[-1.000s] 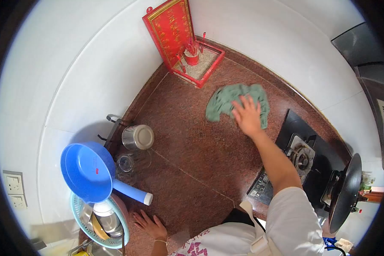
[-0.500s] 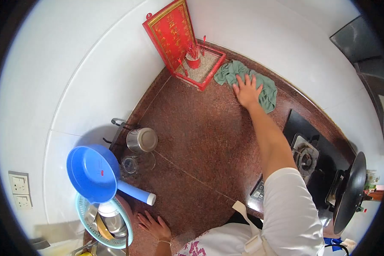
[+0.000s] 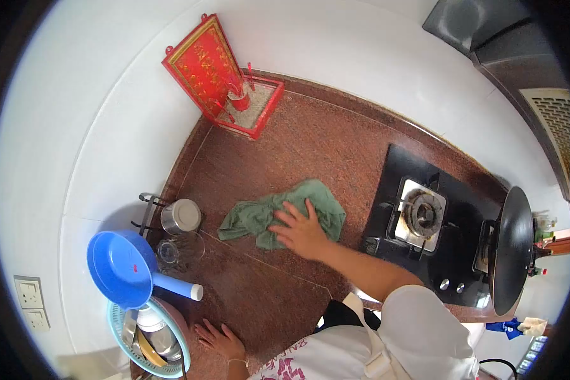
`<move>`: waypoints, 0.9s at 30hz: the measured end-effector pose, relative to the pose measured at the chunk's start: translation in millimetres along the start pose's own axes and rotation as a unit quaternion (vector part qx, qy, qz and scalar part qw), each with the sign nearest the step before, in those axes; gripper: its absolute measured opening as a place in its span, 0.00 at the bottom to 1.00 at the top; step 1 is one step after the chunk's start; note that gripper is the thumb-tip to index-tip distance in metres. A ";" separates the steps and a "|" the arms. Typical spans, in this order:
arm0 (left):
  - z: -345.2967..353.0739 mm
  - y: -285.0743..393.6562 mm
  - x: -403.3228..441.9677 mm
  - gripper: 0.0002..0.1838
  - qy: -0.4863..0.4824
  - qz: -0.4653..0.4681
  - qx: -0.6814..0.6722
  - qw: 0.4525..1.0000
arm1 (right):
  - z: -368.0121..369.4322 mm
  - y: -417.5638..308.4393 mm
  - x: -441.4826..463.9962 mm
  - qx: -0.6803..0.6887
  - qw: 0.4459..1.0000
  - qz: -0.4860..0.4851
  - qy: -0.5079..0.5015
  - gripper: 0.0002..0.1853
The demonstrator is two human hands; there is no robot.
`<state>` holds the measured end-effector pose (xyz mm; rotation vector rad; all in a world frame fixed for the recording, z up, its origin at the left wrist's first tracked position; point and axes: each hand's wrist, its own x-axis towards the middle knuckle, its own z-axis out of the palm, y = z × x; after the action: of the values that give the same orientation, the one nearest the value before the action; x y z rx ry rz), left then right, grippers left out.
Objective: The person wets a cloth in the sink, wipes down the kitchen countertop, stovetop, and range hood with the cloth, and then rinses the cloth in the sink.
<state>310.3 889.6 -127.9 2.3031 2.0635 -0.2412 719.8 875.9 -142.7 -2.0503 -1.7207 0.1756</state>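
A crumpled green cloth (image 3: 320,201) lies on the reddish-brown stone countertop (image 3: 253,161), near its middle. My right hand (image 3: 299,231) presses down on the cloth with fingers spread flat. Near the front edge, my left hand (image 3: 220,341) rests flat on the countertop, fingers apart and holding nothing. Just left of it stands a light-blue basket (image 3: 115,323) filled with bowls and utensils. A blue long-handled ladle (image 3: 121,269) sits over the basket, its handle pointing toward the counter.
A steel cup (image 3: 182,216) and a clear glass (image 3: 168,252) stand by a black rack (image 3: 147,212) at the left wall. The red altar (image 3: 202,63) occupies the back corner. On the right are a gas stove (image 3: 396,209) and a tilted black wok (image 3: 512,253).
My right hand and the green cloth have come from the back edge beside the altar toward the middle of the countertop. The view has shifted right. My left hand stays on the counter.
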 end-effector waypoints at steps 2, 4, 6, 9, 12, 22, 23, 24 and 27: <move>4.1 1.3 0.0 0.35 0.000 0.000 -0.014 1.000 | -3.7 31.6 12.8 -0.061 0.998 0.025 -0.008 0.19; 6.3 0.7 1.2 0.35 0.013 -0.008 -0.013 1.000 | -19.2 69.4 25.1 -0.119 0.989 0.081 0.016 0.20; 10.4 -3.6 2.9 0.35 0.014 -0.005 -0.008 1.000 | -44.3 113.4 34.5 -0.142 0.974 0.177 0.017 0.21; 12.2 -2.6 4.1 0.34 0.016 -0.007 -0.005 1.000 | -77.3 182.3 35.6 -0.136 0.943 0.301 0.038 0.21; 11.4 -2.2 1.6 0.34 0.017 -0.009 0.000 1.000 | -90.6 210.0 37.2 -0.110 0.924 0.361 0.056 0.21; 14.5 -3.8 2.7 0.33 0.027 -0.009 0.029 0.999 | -65.8 162.0 22.3 -0.106 0.907 0.391 0.117 0.23; 14.0 -3.7 2.4 0.33 0.026 -0.006 0.029 0.999 | -60.9 146.4 16.9 -0.103 0.905 0.397 0.114 0.24; 13.0 -2.0 3.1 0.32 0.026 -0.012 0.019 0.999 | -56.3 131.0 10.7 -0.104 0.904 0.400 0.114 0.24; 15.8 -2.7 5.7 0.32 0.030 -0.009 0.009 0.999 | -35.9 79.2 -9.3 -0.099 0.916 0.371 0.117 0.26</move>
<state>306.8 893.4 -144.1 2.3319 2.1188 -0.1935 802.8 848.5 -145.7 -2.6602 -0.7765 -0.0173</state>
